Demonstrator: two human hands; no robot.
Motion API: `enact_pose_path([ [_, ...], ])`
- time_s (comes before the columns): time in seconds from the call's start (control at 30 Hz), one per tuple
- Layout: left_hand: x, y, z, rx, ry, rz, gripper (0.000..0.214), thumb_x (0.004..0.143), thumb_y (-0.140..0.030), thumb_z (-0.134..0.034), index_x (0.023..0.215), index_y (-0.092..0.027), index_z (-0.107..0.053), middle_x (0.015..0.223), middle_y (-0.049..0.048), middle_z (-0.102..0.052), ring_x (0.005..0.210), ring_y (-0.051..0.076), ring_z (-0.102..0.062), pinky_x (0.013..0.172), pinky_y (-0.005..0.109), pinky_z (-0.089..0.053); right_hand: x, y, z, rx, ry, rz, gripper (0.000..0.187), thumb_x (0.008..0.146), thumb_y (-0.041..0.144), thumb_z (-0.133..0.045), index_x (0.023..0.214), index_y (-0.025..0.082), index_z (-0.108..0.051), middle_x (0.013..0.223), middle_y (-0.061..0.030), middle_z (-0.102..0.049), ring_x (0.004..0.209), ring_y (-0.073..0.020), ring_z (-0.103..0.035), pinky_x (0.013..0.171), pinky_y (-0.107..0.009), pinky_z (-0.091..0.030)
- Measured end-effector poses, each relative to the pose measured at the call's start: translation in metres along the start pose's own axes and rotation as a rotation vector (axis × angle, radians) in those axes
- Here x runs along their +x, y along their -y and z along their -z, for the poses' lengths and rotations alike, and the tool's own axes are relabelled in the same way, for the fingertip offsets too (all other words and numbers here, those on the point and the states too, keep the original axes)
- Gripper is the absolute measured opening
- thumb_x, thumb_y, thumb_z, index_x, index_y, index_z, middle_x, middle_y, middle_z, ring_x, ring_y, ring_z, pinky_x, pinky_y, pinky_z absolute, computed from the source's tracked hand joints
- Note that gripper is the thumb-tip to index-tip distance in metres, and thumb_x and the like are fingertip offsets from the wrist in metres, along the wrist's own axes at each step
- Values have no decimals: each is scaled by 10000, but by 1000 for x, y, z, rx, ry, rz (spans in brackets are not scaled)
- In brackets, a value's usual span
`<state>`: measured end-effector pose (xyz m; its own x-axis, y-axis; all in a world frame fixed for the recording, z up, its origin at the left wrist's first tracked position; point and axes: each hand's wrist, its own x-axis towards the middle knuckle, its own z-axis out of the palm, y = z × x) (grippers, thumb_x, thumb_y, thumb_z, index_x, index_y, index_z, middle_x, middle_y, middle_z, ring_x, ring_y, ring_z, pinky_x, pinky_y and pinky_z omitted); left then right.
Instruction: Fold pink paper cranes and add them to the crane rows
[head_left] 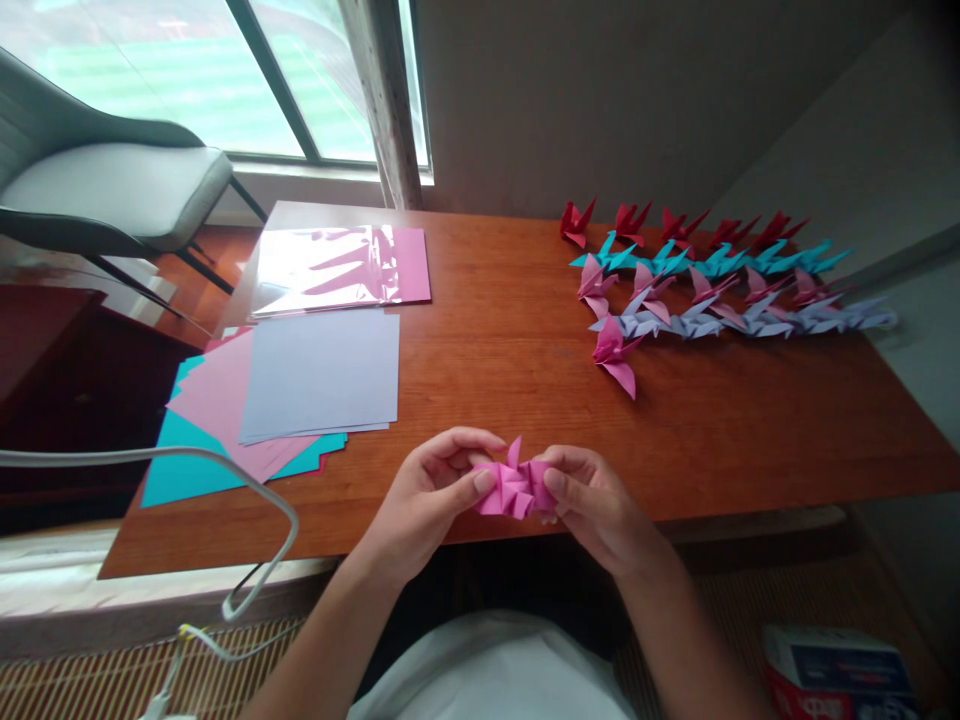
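Observation:
A partly folded pink paper figure (pixel 516 488) is held over the near edge of the wooden table (pixel 487 330). My left hand (pixel 435 490) pinches its left side with thumb and fingers. My right hand (pixel 592 500) grips its right side, thumb on top. Rows of finished paper cranes (pixel 705 280) in red, teal, pink and lilac lie at the far right, with one pink crane (pixel 615 355) nearest to me.
A stack of lilac, pink and teal paper sheets (pixel 300 390) lies at the left, a clear plastic sleeve (pixel 337 265) behind it. A white cable (pixel 247 480) loops over the left table edge. A grey chair (pixel 112 180) stands by the window. A box (pixel 840 670) sits on the floor, right.

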<state>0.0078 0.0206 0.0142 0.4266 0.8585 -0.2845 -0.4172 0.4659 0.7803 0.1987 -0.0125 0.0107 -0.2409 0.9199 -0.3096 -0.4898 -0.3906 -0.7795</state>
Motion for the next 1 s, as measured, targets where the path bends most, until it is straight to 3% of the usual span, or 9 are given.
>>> enact_pose_path([
  [0.17,0,8,-6,-170,38,-25,254,754,-266,-859,967,-192,-741,681,-26,-620,580,63,-541,578,154,-446,-1,-7,-7,189,8,-29,251,780,402,-831,744,177,-726,612,24,-612,530,-79,-483,530,-198,-379],
  [0.3,0,5,-8,-122,57,14,330,771,-282,-847,1054,-183,-710,683,-32,-597,584,64,-524,577,157,-435,-1,-6,-6,186,16,-15,238,799,394,-810,741,183,-717,613,21,-607,536,-88,-486,532,-205,-380],
  [0.4,0,-4,-5,22,58,93,280,823,-283,-803,1044,-177,-668,718,-21,-623,625,76,-551,604,165,-428,-2,0,-1,36,-12,50,221,827,376,-780,750,183,-706,663,14,-612,595,-100,-494,590,-221,-399],
  [0.5,0,-12,-1,133,123,141,189,865,-295,-759,890,-158,-631,732,-9,-644,645,82,-561,608,170,-418,-5,9,5,-221,-22,89,194,869,364,-737,797,187,-703,757,-1,-627,701,-127,-533,668,-245,-426],
  [0.7,1,-19,0,286,202,141,203,842,-282,-778,782,-127,-660,741,4,-664,700,97,-562,652,185,-423,-7,26,5,-617,1,112,161,906,336,-695,856,184,-708,796,-7,-652,750,-144,-568,696,-257,-428],
  [0.83,2,-19,1,352,211,140,194,854,-297,-764,805,-117,-714,783,30,-689,758,126,-590,711,217,-449,-6,27,4,-526,24,117,139,894,306,-716,817,190,-723,776,2,-663,748,-137,-589,709,-251,-442],
  [1.0,-1,-14,5,207,252,130,165,827,-279,-790,770,-132,-741,777,42,-712,747,144,-626,726,246,-485,-5,14,8,-287,70,98,118,888,281,-730,806,205,-765,750,3,-657,723,-126,-568,699,-254,-442],
])
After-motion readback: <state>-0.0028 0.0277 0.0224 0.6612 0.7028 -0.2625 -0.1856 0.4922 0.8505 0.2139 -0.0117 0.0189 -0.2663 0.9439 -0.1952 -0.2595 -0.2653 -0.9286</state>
